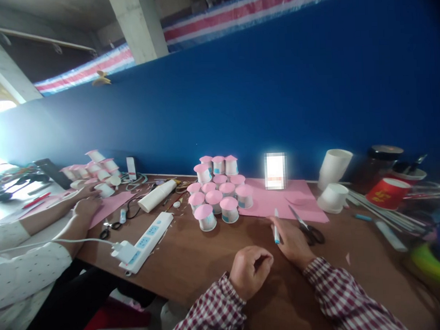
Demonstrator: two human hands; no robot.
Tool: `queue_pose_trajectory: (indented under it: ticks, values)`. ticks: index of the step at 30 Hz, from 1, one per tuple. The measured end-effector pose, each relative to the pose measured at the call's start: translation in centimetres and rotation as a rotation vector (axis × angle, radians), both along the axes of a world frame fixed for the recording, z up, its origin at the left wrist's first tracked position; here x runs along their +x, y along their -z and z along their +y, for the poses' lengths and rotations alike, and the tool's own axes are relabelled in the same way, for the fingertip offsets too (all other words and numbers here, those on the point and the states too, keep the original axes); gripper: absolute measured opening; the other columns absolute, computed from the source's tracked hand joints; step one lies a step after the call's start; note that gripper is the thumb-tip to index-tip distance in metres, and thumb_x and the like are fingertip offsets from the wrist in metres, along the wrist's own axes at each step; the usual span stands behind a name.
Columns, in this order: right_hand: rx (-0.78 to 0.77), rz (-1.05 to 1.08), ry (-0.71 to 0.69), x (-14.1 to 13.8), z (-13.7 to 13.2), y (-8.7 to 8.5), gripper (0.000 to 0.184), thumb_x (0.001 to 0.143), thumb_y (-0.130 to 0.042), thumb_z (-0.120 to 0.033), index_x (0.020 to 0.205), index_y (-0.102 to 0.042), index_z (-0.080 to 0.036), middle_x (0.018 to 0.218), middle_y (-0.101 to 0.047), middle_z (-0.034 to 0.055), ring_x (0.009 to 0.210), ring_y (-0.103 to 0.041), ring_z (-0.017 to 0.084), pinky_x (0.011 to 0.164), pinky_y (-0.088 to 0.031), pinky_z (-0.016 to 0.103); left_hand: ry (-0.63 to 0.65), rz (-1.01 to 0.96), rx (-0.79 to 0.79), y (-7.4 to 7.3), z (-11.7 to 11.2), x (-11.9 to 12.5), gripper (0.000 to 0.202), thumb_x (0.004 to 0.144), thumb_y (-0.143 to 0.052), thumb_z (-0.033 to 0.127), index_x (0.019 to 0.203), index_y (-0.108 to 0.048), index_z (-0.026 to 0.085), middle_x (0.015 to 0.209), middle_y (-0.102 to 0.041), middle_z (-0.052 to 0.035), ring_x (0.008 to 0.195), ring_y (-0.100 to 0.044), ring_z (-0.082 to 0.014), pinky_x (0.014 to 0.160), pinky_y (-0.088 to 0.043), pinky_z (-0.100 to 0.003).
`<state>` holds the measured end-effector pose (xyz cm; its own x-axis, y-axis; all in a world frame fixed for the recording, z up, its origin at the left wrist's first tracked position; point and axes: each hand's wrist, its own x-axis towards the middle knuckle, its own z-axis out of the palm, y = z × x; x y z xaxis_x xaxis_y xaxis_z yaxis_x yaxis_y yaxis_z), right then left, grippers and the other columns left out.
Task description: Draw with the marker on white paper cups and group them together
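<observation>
My left hand (250, 271) rests on the brown table, its fingers curled into a loose fist with nothing seen inside. To its right, my right hand (292, 240) lies low over the table with its fingers closed on a white marker pen (276, 231) that has a blue end. Scissors (307, 229) lie partly on the pink paper sheet (260, 207), just beyond the right hand. Ahead and to the left stand several white paper cups topped with pink paper discs (214, 198), some slightly peaked. Dark red checked sleeves cover my wrists.
On the left, a co-worker's hands (88, 202) handle a cup beside more pink-topped cups. A white power strip (148, 243) and a white paper roll (157, 196) lie between us. White cups (333, 198), a red cup (389, 192) and thin sticks (378, 209) stand or lie at right.
</observation>
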<state>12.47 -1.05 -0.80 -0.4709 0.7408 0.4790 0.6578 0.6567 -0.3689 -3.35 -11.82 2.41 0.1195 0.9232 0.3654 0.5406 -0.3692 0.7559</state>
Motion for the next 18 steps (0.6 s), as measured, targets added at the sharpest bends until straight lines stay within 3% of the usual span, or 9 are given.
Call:
queue_pose_trajectory:
  ticks: [6, 9, 11, 14, 16, 18]
  values:
    - [0.023, -0.018, 0.023, -0.1, 0.5, 0.4, 0.031, 0.09, -0.036, -0.023, 0.117, -0.051, -0.016, 0.097, -0.068, 0.0101, 0.087, -0.066, 0.021, 0.074, -0.05, 0.032, -0.127, -0.085, 0.117, -0.2, -0.9, -0.4, 0.012, 0.082, -0.054, 0.021, 0.086, -0.066, 0.019, 0.075, -0.067, -0.003, 0.068, -0.061, -0.0116, 0.064, -0.047, -0.021]
    - [0.061, -0.017, 0.034, 0.0, 0.6, 0.6, 0.029, 0.09, -0.038, -0.024, 0.115, -0.052, -0.017, 0.098, -0.068, 0.0104, 0.087, -0.066, 0.022, 0.074, -0.05, 0.032, -0.295, -0.131, 0.23, -1.4, -0.7, -3.0, 0.013, 0.082, -0.054, 0.022, 0.089, -0.065, 0.019, 0.079, -0.068, -0.0045, 0.072, -0.063, -0.0126, 0.07, -0.049, -0.023]
    - [0.06, -0.016, 0.036, 0.0, 0.6, 0.6, 0.03, 0.09, -0.038, -0.024, 0.116, -0.051, -0.017, 0.099, -0.068, 0.0103, 0.088, -0.066, 0.022, 0.074, -0.05, 0.032, -0.485, -0.236, 0.318, -2.5, 0.7, -6.5, 0.015, 0.084, -0.053, 0.025, 0.088, -0.065, 0.017, 0.077, -0.068, -0.005, 0.069, -0.063, -0.0124, 0.066, -0.05, -0.022]
    - [0.043, -0.024, 0.058, -0.1, 0.6, 0.6, 0.031, 0.09, -0.038, -0.024, 0.117, -0.051, -0.017, 0.097, -0.069, 0.0099, 0.087, -0.066, 0.022, 0.072, -0.05, 0.032, -0.801, -0.435, 0.379, -3.8, 4.4, -13.4, 0.025, 0.084, -0.05, 0.033, 0.096, -0.062, 0.015, 0.083, -0.067, -0.0065, 0.071, -0.063, -0.013, 0.064, -0.051, -0.023]
    - [0.019, -0.032, 0.072, -0.1, 0.7, 0.6, 0.032, 0.089, -0.04, -0.024, 0.118, -0.052, -0.018, 0.096, -0.069, 0.0093, 0.085, -0.067, 0.022, 0.071, -0.05, 0.031, -0.905, -0.481, 0.269, -3.9, 7.3, -18.1, 0.031, 0.085, -0.045, 0.032, 0.105, -0.058, 0.012, 0.087, -0.067, -0.008, 0.073, -0.064, -0.0127, 0.067, -0.052, -0.025]
    - [-0.019, -0.038, 0.074, -0.1, 0.8, 0.5, 0.033, 0.088, -0.04, -0.023, 0.119, -0.052, -0.019, 0.099, -0.069, 0.009, 0.086, -0.067, 0.022, 0.071, -0.05, 0.031, -0.878, -0.405, 0.075, -3.4, 9.7, -21.8, 0.031, 0.081, -0.048, 0.025, 0.107, -0.057, 0.01, 0.09, -0.067, -0.0096, 0.079, -0.065, -0.0141, 0.074, -0.053, -0.028]
